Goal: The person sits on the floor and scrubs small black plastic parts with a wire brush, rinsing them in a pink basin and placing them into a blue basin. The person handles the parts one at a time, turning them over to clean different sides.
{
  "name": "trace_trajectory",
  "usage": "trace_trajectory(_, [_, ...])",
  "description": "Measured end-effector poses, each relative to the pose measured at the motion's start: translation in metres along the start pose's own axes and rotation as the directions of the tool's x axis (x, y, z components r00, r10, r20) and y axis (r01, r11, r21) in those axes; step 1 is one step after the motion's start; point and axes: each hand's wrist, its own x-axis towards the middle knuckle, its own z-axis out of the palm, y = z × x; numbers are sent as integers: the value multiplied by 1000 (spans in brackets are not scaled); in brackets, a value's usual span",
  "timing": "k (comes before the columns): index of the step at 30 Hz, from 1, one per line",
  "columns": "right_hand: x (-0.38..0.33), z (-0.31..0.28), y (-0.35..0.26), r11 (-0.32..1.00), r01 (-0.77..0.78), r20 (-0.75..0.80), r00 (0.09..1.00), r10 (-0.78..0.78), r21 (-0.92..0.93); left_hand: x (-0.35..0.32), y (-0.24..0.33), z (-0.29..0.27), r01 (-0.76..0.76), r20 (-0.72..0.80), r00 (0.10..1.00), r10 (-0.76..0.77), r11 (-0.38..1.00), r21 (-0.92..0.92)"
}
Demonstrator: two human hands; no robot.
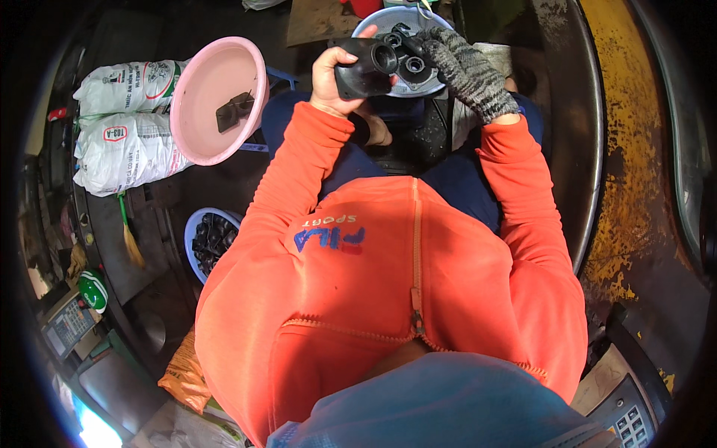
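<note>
My bare left hand point(328, 84) is closed around a black moulded plastic housing point(362, 73) with a round collar facing right. Its thumb lies on top of the housing. My right hand point(472, 78), in a grey-and-black knit glove, has its fingers bent against another black plastic part point(413, 69) with round ring-like openings. That part seems to be in its grip, close beside the housing. Beneath both hands stands a light blue mesh basket point(442, 18); what lies in it is mostly hidden.
A pink basin point(196, 104) with dark pieces inside sits at the left, beside stuffed white sacks point(123, 153). Lower left is a blue tub point(191, 224) of black parts. Along the right runs a dark machine edge point(590, 149). An orange bag point(187, 377) lies lower left.
</note>
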Motion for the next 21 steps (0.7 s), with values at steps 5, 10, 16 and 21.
trace_trajectory(5, [-4,5,-10,995,-1,28,1000,4,-103,-4,15,8,-12,18,1000,9,988,156])
trace_trajectory(10, [-5,7,-12,952,115,-2,993,-121,-283,-9,17,26,18,55,998,-27,988,154])
trace_trajectory(16, [-8,3,-19,916,285,-4,955,-298,-281,-13,29,41,-39,94,995,23,983,177])
trace_trajectory(21, [-12,9,-30,955,206,31,978,-204,-214,-12,25,56,-187,124,978,169,971,150])
